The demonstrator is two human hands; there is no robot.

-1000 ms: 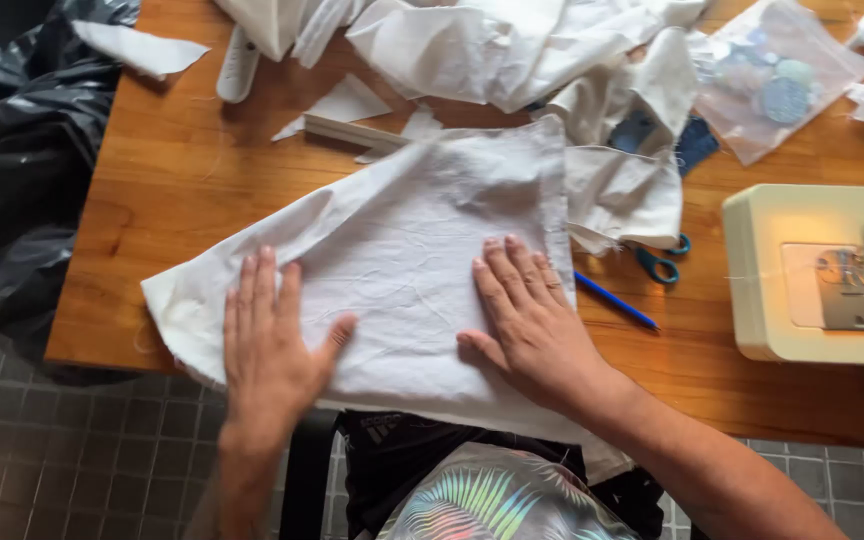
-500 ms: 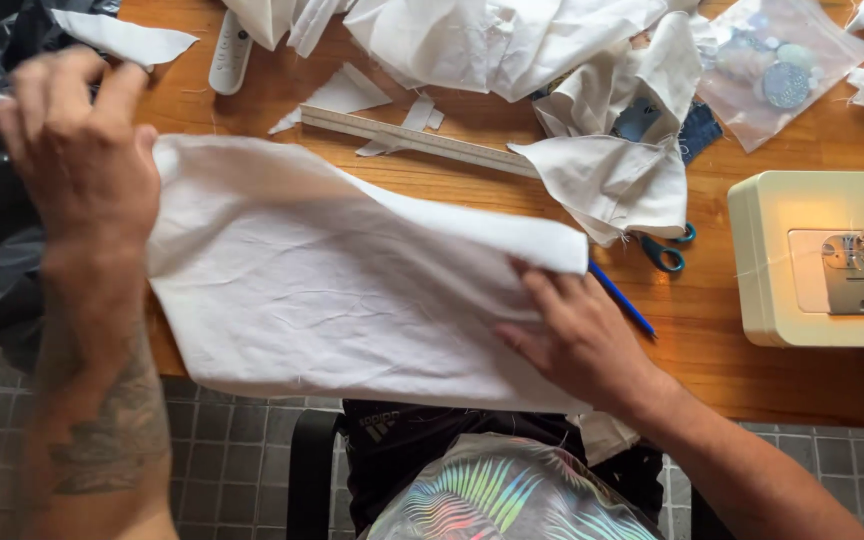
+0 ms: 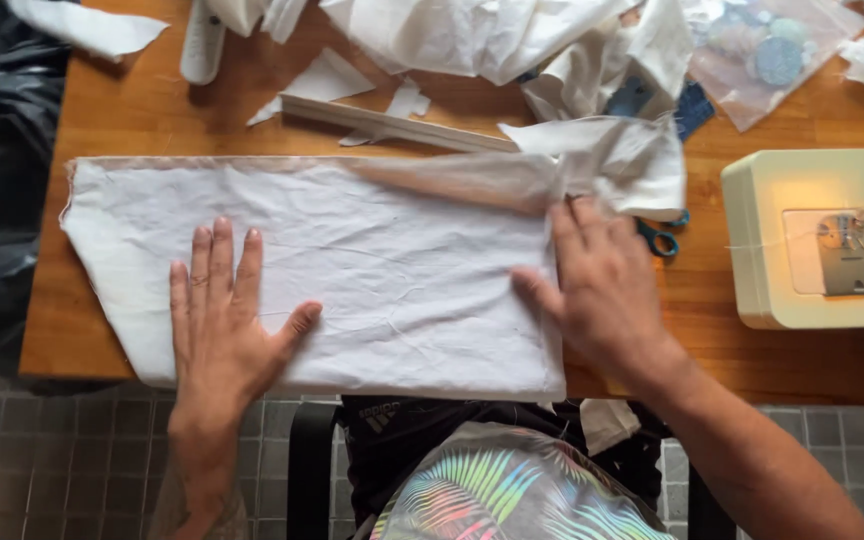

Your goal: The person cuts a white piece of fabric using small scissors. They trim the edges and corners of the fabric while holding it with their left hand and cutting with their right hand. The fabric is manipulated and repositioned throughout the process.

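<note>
1. Left hand (image 3: 227, 325) lies flat on the white cloth (image 3: 372, 270), fingers released and spread, gripping nothing.
2. Right hand (image 3: 602, 290) presses the cloth's right edge, fingers released, flat.
3. The cloth lies spread along the table's (image 3: 752, 350) near edge, its lower left part overhanging.
4. Scissors (image 3: 662, 238) peek out just beside the right hand; a sewing machine (image 3: 812, 240) sits at the table's right edge.
</note>
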